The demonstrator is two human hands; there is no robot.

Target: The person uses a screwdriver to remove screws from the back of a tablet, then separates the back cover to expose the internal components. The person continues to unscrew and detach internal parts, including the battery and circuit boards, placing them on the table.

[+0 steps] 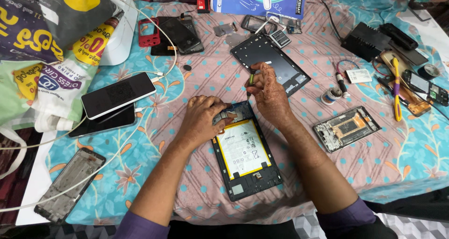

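An opened tablet (245, 166) lies back-up in front of me, its white battery (243, 147) showing inside the dark frame. My left hand (203, 119) presses flat on the tablet's top left corner and holds it down. My right hand (266, 91) grips a small screwdriver (250, 80) with a green and black handle, held upright with its tip down at the tablet's top edge. The tablet's removed black back cover (271, 61) lies just beyond my right hand.
A white phone (118, 95) on a cable lies at the left above a dark phone (100, 123). A bare phone frame (70, 183) sits bottom left, another (346, 127) at the right. Phone parts, a solder reel (330, 96), a yellow tool (396, 87) and bags (47, 47) crowd the patterned cloth.
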